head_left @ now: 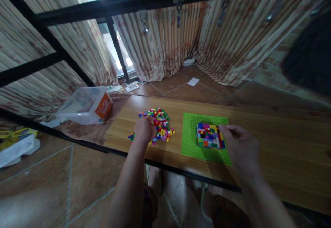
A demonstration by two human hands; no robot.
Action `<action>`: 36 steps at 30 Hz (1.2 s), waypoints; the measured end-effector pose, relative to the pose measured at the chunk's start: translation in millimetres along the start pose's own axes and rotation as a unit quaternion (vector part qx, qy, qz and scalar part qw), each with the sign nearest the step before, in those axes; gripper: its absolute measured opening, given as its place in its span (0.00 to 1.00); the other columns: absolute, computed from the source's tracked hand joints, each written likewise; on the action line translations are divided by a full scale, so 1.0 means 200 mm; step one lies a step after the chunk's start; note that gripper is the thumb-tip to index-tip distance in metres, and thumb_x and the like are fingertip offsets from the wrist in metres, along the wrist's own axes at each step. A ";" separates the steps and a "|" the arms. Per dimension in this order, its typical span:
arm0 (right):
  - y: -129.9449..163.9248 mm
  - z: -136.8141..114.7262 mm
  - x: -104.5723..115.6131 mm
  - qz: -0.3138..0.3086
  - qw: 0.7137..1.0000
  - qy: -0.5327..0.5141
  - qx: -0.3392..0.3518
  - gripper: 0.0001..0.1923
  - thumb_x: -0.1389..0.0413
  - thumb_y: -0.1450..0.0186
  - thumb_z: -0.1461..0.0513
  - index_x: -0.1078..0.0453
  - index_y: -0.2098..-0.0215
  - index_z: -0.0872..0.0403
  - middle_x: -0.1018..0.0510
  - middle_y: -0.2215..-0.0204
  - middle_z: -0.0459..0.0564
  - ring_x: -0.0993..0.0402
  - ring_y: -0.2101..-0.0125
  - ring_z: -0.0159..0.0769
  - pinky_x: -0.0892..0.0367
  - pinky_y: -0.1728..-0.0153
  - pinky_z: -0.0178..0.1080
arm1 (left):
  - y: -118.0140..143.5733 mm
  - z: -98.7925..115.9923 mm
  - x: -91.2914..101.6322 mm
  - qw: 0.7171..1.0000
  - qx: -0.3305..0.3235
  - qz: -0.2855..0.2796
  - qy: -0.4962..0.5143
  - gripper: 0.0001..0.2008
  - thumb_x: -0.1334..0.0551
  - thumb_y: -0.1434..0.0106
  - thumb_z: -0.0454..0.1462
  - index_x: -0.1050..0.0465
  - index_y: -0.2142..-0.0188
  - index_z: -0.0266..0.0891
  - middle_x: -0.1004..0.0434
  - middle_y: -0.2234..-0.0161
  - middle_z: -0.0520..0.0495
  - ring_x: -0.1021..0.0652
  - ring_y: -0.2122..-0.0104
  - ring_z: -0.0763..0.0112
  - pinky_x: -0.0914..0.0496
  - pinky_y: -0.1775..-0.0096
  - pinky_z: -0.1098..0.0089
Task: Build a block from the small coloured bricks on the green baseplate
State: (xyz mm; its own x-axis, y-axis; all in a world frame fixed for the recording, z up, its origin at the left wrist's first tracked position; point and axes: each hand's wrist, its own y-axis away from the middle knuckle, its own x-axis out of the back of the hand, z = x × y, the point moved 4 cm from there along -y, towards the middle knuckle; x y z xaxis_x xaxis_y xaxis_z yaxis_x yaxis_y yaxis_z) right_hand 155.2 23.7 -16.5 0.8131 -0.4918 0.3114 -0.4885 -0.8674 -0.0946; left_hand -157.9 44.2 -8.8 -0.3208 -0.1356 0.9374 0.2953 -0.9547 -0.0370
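My left hand [144, 129] reaches down into a loose pile of small toy bricks [161, 122] in many colours. Its fingers point away and are mostly hidden behind the knuckles. On a green studded baseplate [190, 140] stands a low rectangular block of bricks [210, 135], with a patchwork top of blue, red, yellow, white and other colours. My right hand [240, 145] is at the block's right edge, fingers curled and thumb close to the top corner. Whatever is between those fingers is too small to make out.
The long wooden table [168, 100] has a dark front edge. Left of it stands a clear plastic box [85, 109] with an orange label. A black metal frame [155, 3] crosses in front of striped curtains [165, 45]. A dark rounded shape [310, 55] hangs at right.
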 end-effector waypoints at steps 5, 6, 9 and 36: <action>0.01 -0.02 -0.01 -0.001 1.000 0.016 0.001 0.11 0.38 0.46 0.53 0.24 0.75 0.53 0.22 0.79 0.46 0.28 0.78 0.35 0.35 0.77 0.36 | -0.02 0.00 -0.02 1.000 0.002 0.001 -0.019 0.16 0.39 0.42 0.30 0.19 0.55 0.41 0.21 0.54 0.39 0.23 0.51 0.55 0.31 0.47 0.61; 0.01 -0.02 -0.01 -0.002 1.000 0.017 0.005 0.11 0.38 0.46 0.53 0.25 0.75 0.53 0.22 0.79 0.46 0.28 0.78 0.35 0.35 0.77 0.36 | -0.03 0.00 -0.02 1.000 0.001 0.004 -0.019 0.16 0.39 0.42 0.31 0.19 0.56 0.40 0.21 0.54 0.38 0.23 0.51 0.54 0.31 0.47 0.61; 0.01 -0.02 -0.01 -0.007 1.000 0.017 0.016 0.12 0.39 0.45 0.52 0.25 0.74 0.53 0.23 0.80 0.46 0.28 0.78 0.35 0.36 0.77 0.36 | -0.04 -0.01 -0.02 1.000 -0.010 0.019 -0.002 0.13 0.38 0.42 0.32 0.20 0.58 0.38 0.21 0.54 0.37 0.23 0.51 0.54 0.31 0.48 0.61; 0.13 -0.12 -0.11 -0.164 0.965 -0.038 0.204 0.07 0.41 0.36 0.62 0.20 0.67 0.47 0.20 0.68 0.46 0.25 0.61 0.37 0.32 0.59 0.41 | 0.29 0.59 -0.21 0.831 -0.172 -0.177 0.498 0.12 0.41 0.35 0.41 0.25 0.69 0.36 0.26 0.75 0.52 0.27 0.74 0.75 0.32 0.70 0.75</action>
State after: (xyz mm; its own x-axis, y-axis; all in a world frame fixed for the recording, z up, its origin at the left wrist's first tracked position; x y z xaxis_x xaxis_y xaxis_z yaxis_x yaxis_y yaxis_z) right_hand 116.7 14.7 -3.7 0.9309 -0.1775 0.3191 -0.0495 -0.9272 -0.3712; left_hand -21.9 24.7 -8.9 -0.9695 0.1818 0.1646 -0.1963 -0.9776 -0.0765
